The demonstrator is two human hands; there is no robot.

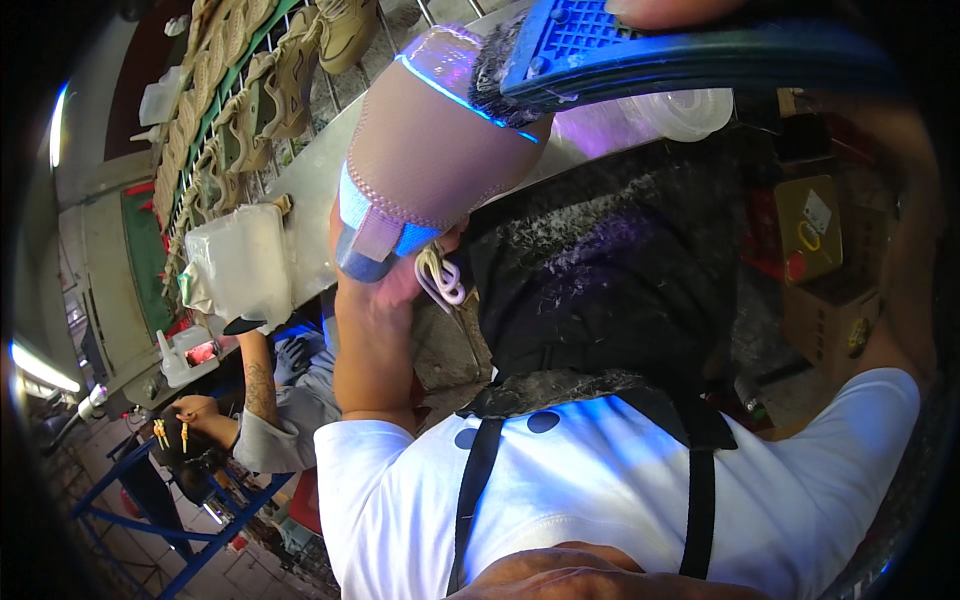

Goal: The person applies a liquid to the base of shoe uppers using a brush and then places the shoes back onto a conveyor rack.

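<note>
A tan shoe upper (pixel 425 155) with stitched seams and a blue lining tilts across the upper middle. My left hand (pixel 400 285) grips it from below at the heel end; most of its fingers are hidden behind the shoe. Pale looped laces (pixel 440 278) hang beside that hand. At the top edge, the thumb of my right hand (pixel 675 9) presses on a blue-handled brush (pixel 620 70). Its dark bristles (pixel 492 75) touch the shoe's glossy end, next to a bright blue line of light. The rest of my right hand is out of sight.
Rows of tan shoes (pixel 290 80) stand on a rack at the upper left. Beside it on the bench are a translucent tub (pixel 240 262) and a white squeeze bottle (pixel 185 355). A co-worker (pixel 285 400) sits at left. A round clear container (pixel 690 112) lies beyond my apron.
</note>
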